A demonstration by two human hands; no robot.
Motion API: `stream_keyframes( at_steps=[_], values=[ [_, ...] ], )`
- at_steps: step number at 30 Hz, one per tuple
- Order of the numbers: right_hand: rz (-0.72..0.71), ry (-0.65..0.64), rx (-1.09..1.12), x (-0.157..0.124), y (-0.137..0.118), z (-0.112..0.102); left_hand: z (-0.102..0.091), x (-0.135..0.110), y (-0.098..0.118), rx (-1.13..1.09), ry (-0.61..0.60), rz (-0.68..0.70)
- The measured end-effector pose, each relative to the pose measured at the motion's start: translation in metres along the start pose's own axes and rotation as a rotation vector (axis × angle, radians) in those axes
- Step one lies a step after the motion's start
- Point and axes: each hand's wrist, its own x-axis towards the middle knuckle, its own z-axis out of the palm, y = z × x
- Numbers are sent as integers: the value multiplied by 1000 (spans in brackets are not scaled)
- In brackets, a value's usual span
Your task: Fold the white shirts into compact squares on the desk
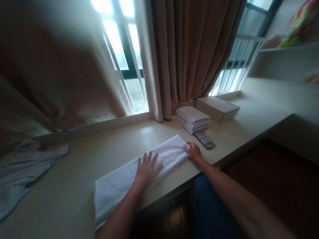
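Observation:
A long white cloth (pixel 119 181), folded into a narrow strip, lies on the pale wooden ledge (pixel 62 186). My left hand (pixel 147 168) rests flat on the middle of the strip, fingers spread and open. My right hand (pixel 193 151) is at the strip's right end, its fingers curled and pinching the cloth's edge. A stack of folded white cloths (pixel 193 119) sits just beyond, near the curtain.
A cardboard box (pixel 217 108) stands behind the stack. A dark flat object (pixel 204 140) lies beside my right hand. A grey garment (pixel 22 169) is crumpled at the left. Brown curtains (pixel 189 49) hang at the window. Shelves (pixel 286 49) are at the right.

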Motion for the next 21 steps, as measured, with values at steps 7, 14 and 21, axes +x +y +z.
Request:
stream_keyframes(
  at_steps=[7,14,21],
  values=[
    [-14,83,-61,-12,-7,6,4,3,0,-3,10,-3],
    [-24,146,-24,-12,-5,7,6,12,3,-4,7,-11],
    [-10,144,-67,-13,-7,6,-1,7,11,22,125,-3]
  ],
)
